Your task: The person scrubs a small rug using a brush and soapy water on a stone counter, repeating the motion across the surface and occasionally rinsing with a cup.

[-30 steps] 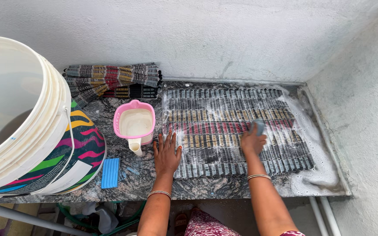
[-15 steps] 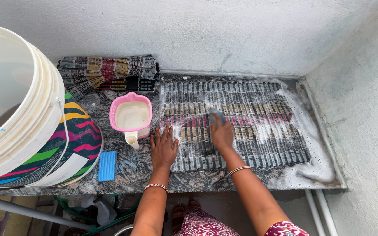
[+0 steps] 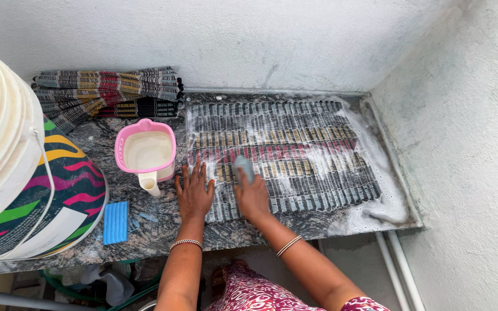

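Granite slab [image 3: 162, 222] against white walls, wet and soapy. Large white bucket [image 3: 1, 144], cut off at left edge. Soapy striped mat [image 3: 295, 155] lies flat. Left hand [image 3: 194, 193], fingers spread, pressed flat on mat's left edge. Right hand [image 3: 252, 196] closed on pale blue soap bar [image 3: 244, 168], mostly hidden, protruding past fingertips, touching mat. Pink jug [image 3: 145, 152] just left of left hand.

Left hand [image 3: 193, 194] flat on soapy striped mat [image 3: 295, 155] edge; right hand [image 3: 253, 196] presses grey-blue soap bar [image 3: 244, 169] on mat, w/ pink jug [image 3: 144, 152] just beside.
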